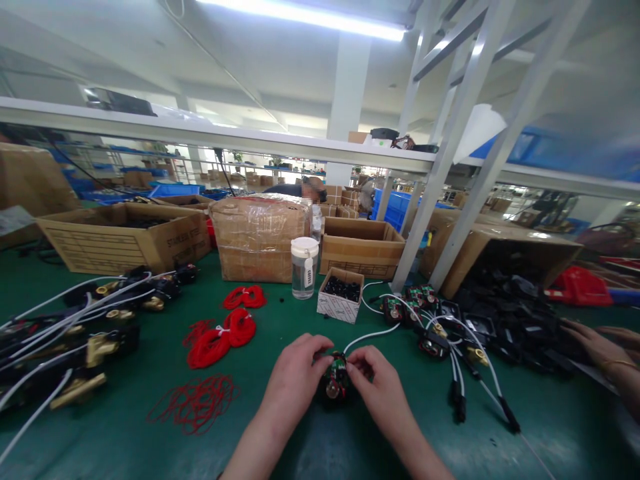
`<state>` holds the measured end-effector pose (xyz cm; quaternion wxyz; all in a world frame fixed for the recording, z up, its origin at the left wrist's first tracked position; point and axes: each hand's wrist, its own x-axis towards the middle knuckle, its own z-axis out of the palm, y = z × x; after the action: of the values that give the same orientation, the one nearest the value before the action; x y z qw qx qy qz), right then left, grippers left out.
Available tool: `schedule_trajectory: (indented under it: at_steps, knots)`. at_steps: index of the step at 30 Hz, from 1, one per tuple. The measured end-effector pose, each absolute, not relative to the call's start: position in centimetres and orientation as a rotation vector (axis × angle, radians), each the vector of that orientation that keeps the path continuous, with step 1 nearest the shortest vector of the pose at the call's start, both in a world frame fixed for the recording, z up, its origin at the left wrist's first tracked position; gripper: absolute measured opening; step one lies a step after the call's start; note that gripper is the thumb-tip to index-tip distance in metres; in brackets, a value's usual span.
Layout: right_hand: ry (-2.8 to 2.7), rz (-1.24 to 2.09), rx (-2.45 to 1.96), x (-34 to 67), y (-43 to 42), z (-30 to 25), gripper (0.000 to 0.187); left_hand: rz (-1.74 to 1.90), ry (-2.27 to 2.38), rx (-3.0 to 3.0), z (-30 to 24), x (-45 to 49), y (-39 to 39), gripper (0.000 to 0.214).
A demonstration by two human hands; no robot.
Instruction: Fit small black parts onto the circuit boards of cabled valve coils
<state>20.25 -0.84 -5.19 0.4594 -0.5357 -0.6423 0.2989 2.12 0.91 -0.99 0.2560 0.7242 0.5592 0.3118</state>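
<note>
Both hands meet at a small black device point(334, 387) with an exposed green circuit board and a white cable running off its far side. From the left, my left hand point(300, 370) pinches the board's edge with thumb and forefinger. On the other side, my right hand point(373, 373) has its fingers bent against the device; their tips are partly hidden. Just beyond stands a small white box point(340, 308) of black parts. More open devices with circuit boards point(407, 307) lie to the right, joined to white cables point(475, 340).
Red wire bundles point(223, 340) and a loose red tangle point(197, 403) lie left of my hands. Brass-fitted devices point(100, 347) fill the far left. A water bottle point(304, 270) and cartons point(260, 240) stand behind. Another person's hands point(600, 350) touch the black parts pile point(525, 320) at right.
</note>
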Motion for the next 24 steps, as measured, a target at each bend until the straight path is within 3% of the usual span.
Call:
schedule_trajectory:
  at_steps: [10, 24]
  knots:
    - [-1.57, 0.718, -1.331, 20.1, -0.5, -5.3, 0.008, 0.721, 1.504, 2.19, -0.2, 2.9, 1.7, 0.015]
    - [-1.575, 0.678, -1.323, 19.9, -0.9, -5.2, 0.008, 0.826, 1.548, 2.079, -0.7, 3.2, 1.2, 0.016]
